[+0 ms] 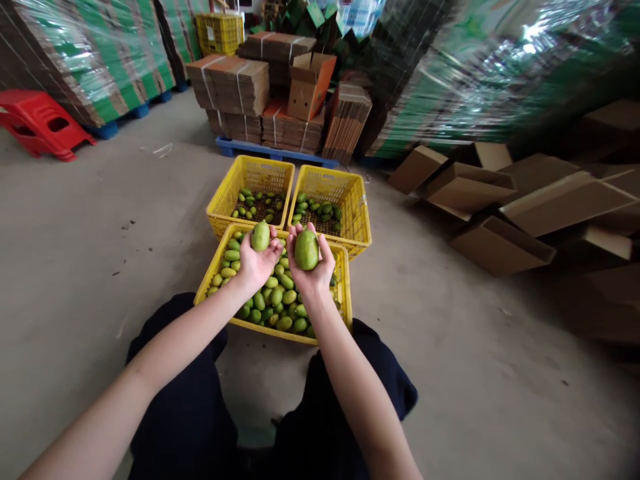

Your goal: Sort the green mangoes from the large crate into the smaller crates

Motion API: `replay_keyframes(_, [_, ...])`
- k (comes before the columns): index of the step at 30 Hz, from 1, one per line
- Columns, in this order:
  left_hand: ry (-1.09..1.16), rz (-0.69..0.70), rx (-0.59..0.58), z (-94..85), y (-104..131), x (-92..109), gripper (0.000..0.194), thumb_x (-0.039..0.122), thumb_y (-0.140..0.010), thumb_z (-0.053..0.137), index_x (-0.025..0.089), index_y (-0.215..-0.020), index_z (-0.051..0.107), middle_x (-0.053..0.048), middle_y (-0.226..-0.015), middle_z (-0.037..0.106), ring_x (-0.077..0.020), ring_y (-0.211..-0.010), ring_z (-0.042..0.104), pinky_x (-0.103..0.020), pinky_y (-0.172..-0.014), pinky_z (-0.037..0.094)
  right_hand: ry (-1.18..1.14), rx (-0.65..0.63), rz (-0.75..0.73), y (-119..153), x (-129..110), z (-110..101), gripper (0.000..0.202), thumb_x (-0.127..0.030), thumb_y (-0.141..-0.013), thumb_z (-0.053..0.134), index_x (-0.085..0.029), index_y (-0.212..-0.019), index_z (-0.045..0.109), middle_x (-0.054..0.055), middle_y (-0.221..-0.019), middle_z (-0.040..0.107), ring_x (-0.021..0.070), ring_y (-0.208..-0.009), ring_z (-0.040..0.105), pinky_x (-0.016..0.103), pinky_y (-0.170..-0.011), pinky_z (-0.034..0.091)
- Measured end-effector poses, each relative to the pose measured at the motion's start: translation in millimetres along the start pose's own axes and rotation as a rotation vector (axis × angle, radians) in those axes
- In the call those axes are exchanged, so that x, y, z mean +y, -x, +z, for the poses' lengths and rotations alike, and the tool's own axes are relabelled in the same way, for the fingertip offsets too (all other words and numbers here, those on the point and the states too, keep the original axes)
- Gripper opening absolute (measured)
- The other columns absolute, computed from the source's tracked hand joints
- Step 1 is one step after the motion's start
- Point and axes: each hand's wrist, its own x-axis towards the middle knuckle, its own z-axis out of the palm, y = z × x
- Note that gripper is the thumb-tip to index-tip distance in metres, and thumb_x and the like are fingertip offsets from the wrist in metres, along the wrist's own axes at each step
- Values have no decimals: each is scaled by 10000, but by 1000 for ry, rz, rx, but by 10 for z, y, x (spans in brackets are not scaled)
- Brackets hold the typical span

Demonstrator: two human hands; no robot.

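Observation:
My left hand (pixel 254 265) is turned palm up with a yellowish-green mango (pixel 260 236) in it. In my right hand (pixel 314 280), also palm up with the fingers curled around, lies a larger, darker green mango (pixel 307 251). Both hands are side by side above a yellow plastic crate (pixel 273 331) full of green mangoes (pixel 276 296). Just beyond it stand two more yellow crates, the left one (pixel 220 205) and the right one (pixel 363 220), each with fewer green mangoes on its bottom.
Flattened cardboard boxes (pixel 235 83) are stacked on a blue pallet (pixel 275 153) behind the crates. Loose cardboard boxes (pixel 470 190) lie on the right. A red plastic stool (pixel 43 120) stands at the left, near film-wrapped stacks (pixel 107 53). My knees flank the near crate.

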Motion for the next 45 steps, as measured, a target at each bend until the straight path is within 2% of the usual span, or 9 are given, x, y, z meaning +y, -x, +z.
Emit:
replay_keyframes(3, [27, 70, 15, 53, -96, 4, 327, 254, -946, 358, 176, -822, 650, -14, -700, 621, -96, -565, 527, -217, -679, 505, -52, 10, -11, -106, 57, 40, 128, -336, -867, 605, -251, -943, 664, 4, -974, 749, 162, -1012, 697, 334, -909, 583])
replay_keyframes(9, [212, -18, 48, 109, -307, -51, 385, 144, -921, 361, 159, -1097, 703, -36, -820, 732, -111, -782, 692, -206, -824, 544, -151, 29, -52, -328, 175, 37, 68, -263, -829, 637, -263, -894, 657, -22, -977, 742, 147, -987, 696, 312, -889, 589])
replay_keyframes(16, [311, -27, 83, 144, -402, -178, 448, 167, -912, 371, 175, -1240, 676, -68, -959, 771, -169, -900, 738, -255, -783, 573, -125, 95, -77, -396, 87, 0, 210, -374, -822, 555, -255, -957, 665, 16, -1034, 742, 198, -1063, 682, 404, -941, 566])
replay_keyframes(26, [161, 41, 180, 148, -401, -270, 430, 156, -885, 364, 155, -1133, 716, -70, -941, 765, -141, -866, 725, -208, -797, 566, -57, 145, -112, -442, 157, -57, 181, -309, -749, 568, -255, -896, 659, 7, -972, 736, 193, -961, 690, 402, -932, 569])
replay_keyframes(31, [188, -65, 146, 107, -401, -220, 356, 141, -885, 384, 136, -1016, 715, -65, -812, 734, -125, -738, 709, -198, -745, 574, -127, 145, -52, -407, 112, -100, 181, -273, -754, 577, -242, -912, 661, -8, -935, 747, 157, -904, 704, 326, -900, 577])
replay_keyframes(36, [237, -75, 240, -34, -396, 194, 324, 91, -855, 391, 113, -1015, 672, -46, -689, 681, -123, -662, 687, -199, -693, 589, -65, 177, -12, -254, -190, -212, 217, -261, -747, 565, -216, -937, 659, 23, -885, 754, 172, -898, 723, 306, -810, 608])
replay_keyframes(40, [84, -19, 241, -272, -344, 486, 263, 135, -852, 420, 120, -989, 643, -77, -726, 678, -168, -698, 697, -244, -638, 609, -48, 240, -44, -34, -495, -366, 260, -247, -749, 528, -186, -964, 663, 65, -883, 747, 200, -900, 726, 317, -759, 629])
replay_keyframes(42, [-27, -112, 293, -439, -292, 481, 195, 149, -857, 431, 139, -930, 612, -72, -716, 653, -175, -662, 683, -256, -581, 603, -24, 257, -6, 82, -606, -460, 273, -229, -730, 547, -175, -975, 654, 80, -888, 746, 215, -900, 726, 321, -726, 638])
replay_keyframes(45, [-235, -331, 384, -751, -127, 281, 99, 119, -851, 463, 182, -831, 537, -38, -702, 612, -169, -622, 667, -266, -537, 593, 40, 282, 84, 236, -727, -592, 274, -203, -708, 569, -167, -971, 639, 103, -888, 740, 235, -868, 728, 327, -665, 646])
